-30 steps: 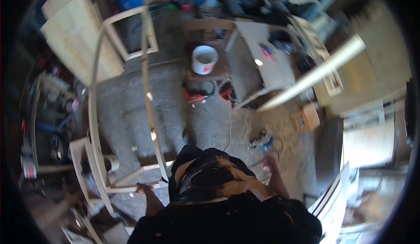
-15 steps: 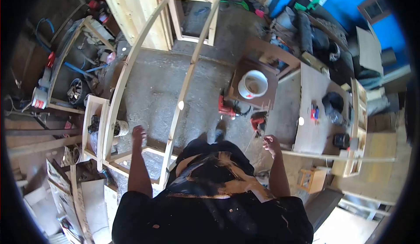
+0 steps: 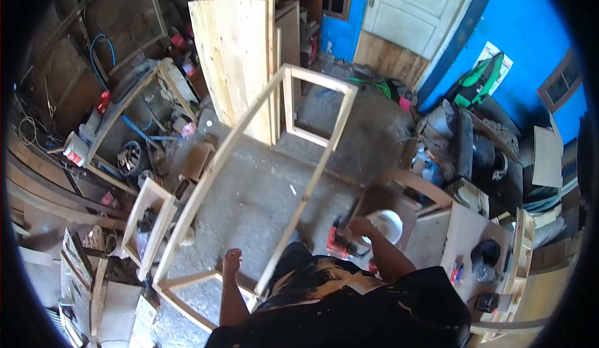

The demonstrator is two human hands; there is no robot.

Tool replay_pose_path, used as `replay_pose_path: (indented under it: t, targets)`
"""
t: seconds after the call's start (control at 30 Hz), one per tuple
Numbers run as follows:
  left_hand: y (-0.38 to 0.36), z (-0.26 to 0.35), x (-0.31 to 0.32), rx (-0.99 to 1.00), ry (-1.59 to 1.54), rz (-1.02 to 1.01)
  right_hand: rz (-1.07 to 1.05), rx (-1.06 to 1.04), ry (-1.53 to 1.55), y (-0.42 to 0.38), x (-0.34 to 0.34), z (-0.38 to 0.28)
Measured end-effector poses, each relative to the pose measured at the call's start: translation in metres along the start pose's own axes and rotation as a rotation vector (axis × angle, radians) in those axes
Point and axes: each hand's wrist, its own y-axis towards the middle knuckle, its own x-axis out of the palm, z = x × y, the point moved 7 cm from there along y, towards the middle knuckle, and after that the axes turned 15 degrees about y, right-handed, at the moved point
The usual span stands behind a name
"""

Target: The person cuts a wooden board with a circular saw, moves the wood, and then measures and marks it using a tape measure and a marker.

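My left hand (image 3: 233, 259) hangs in the gap of a long wooden frame (image 3: 298, 214), its fingers curled and nothing showing in them. My right hand (image 3: 360, 227) reaches forward and overlaps the near side of a white bucket (image 3: 389, 224) in this view. Just left of that hand a red power tool (image 3: 337, 245) sits on the floor. The fingers of my right hand are smeared and partly hidden, so I cannot tell whether they hold anything. The bucket stands on a brown board (image 3: 409, 205).
Tall pale wooden panels (image 3: 231, 61) lean at the back left. A smaller wooden frame (image 3: 145, 223) stands left of the long one. Toward the right is a worktop (image 3: 465, 235) with dark items. A white door (image 3: 405, 11) is at the back.
My view has tilted up and shows the door and more of the panels. My right hand has moved forward and inward toward the bucket. My left hand stays by the wooden frame.
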Motion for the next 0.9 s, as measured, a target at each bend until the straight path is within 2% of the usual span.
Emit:
replay_pose_path:
  t: [0.03,0.07,0.13,0.2,0.27,0.33,0.37,0.47,0.53,0.57,0.63,0.67,0.7,0.73,0.77,0.8,0.83,0.87,0.9]
  targets:
    - [0.013,0.005,-0.008,-0.055,-0.030,0.045,-0.211,-0.293,-0.394,0.008,0.027,0.022]
    - [0.028,0.018,-0.012,-0.041,-0.034,0.053,-0.200,-0.296,-0.406,0.015,0.021,0.042]
    - [0.045,0.034,-0.014,-0.178,-0.311,0.097,-0.101,0.318,0.482,0.028,0.003,0.101]
    - [0.072,0.048,-0.003,-0.153,-0.319,0.088,0.034,0.554,0.678,0.038,-0.040,0.121]
    - [0.087,0.081,0.009,-0.106,-0.352,0.079,0.089,0.407,0.519,0.058,-0.122,0.070]
    - [0.105,0.116,0.026,-0.122,-0.341,0.058,0.198,0.599,0.765,0.085,-0.147,0.097]
    - [0.111,0.129,0.035,-0.140,-0.341,0.044,0.190,0.606,0.769,0.097,-0.159,0.109]
    - [0.129,0.174,0.059,-0.114,-0.269,0.073,0.077,0.662,0.692,0.129,-0.190,0.159]
    - [0.139,0.191,0.075,-0.120,-0.273,0.110,0.015,0.865,0.892,0.146,-0.213,0.210]
    - [0.144,0.203,0.086,-0.108,-0.273,0.135,-0.007,0.842,0.883,0.159,-0.207,0.269]
    - [0.156,0.201,0.113,-0.131,-0.266,0.124,-0.153,-0.040,0.191,0.225,-0.220,0.355]
    - [0.160,0.205,0.127,-0.091,-0.241,0.161,-0.161,-0.070,0.197,0.249,-0.219,0.383]
    - [0.159,0.205,0.136,-0.053,-0.199,0.186,0.136,0.105,0.392,0.266,-0.237,0.414]
    - [0.166,0.175,0.169,-0.200,-0.376,0.127,0.442,0.274,0.564,0.290,-0.279,0.455]
    - [0.169,0.159,0.190,-0.356,-0.538,0.064,0.438,0.257,0.583,0.323,-0.311,0.466]
    - [0.170,0.195,0.200,-0.279,-0.450,0.016,0.542,0.427,0.913,0.337,-0.332,0.478]
    - [0.150,0.220,0.209,-0.231,-0.351,-0.041,0.622,0.633,1.248,0.329,-0.324,0.473]
    - [0.148,0.244,0.213,-0.252,-0.329,-0.030,0.602,0.645,1.274,0.335,-0.342,0.448]
    - [0.160,0.272,0.221,-0.188,0.061,-0.073,0.647,0.688,1.234,0.344,-0.375,0.423]
